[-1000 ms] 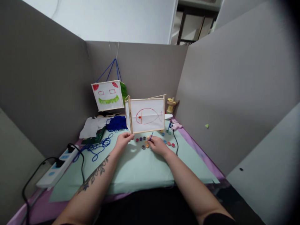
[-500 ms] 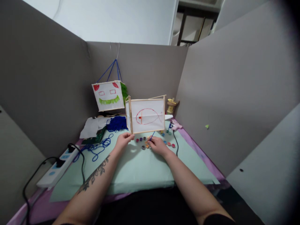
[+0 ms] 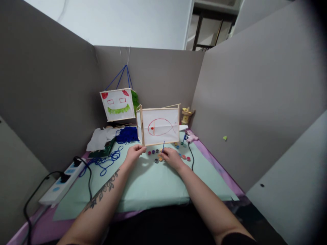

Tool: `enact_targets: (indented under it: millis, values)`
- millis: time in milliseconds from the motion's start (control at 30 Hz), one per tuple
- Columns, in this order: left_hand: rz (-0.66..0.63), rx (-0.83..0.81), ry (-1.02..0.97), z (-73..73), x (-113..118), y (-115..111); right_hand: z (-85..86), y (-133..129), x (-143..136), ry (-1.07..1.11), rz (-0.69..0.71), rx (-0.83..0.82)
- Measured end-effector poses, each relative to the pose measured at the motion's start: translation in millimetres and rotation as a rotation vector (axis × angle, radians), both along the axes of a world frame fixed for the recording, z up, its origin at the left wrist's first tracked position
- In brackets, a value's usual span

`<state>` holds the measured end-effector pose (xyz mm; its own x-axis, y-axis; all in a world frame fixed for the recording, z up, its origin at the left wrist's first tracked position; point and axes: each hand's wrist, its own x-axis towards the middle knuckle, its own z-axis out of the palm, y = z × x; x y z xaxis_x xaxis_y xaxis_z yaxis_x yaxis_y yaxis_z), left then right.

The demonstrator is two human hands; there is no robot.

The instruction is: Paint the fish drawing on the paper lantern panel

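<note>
A paper lantern [image 3: 163,114] with a thin wooden stick frame is held up, its front panel carrying a red outline of a fish [image 3: 160,127]. My left hand [image 3: 134,154] pinches the lantern's lower left corner. In my right hand [image 3: 171,157] is a thin blue paintbrush [image 3: 164,146], standing nearly upright with its handle end up. The brush tip is hidden behind my fingers, just over the small paint pots. A yellow-orange pot [image 3: 160,159] and a grey pot [image 3: 156,161] lie beside that hand, and a red pot [image 3: 149,153] sits farther left.
A finished-looking lantern with a painted face [image 3: 119,105] hangs on blue cords at the back left. Blue cord [image 3: 127,134] is heaped beneath it. A white power strip [image 3: 62,182] lies left. A pink glue gun [image 3: 192,136] and a twine spool [image 3: 186,116] stand back right.
The paintbrush has tipped from a rightward slant to nearly upright as my right hand shifts slightly. My left hand and the lantern have stayed almost still.
</note>
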<state>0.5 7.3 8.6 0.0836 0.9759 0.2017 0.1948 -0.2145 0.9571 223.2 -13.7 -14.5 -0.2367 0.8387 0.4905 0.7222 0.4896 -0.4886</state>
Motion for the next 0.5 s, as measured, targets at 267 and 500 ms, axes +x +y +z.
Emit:
enact_targets:
  millis: [267, 500]
  values:
    - [0.002, 0.006, -0.01, 0.4, 0.1, -1.4, 1.7, -2.8, -0.2, -0.039, 0.013, -0.009]
    - [-0.015, 0.001, 0.0, -0.1, -0.4, -0.2, 2.2, -3.7, -0.6, -0.054, 0.006, -0.002]
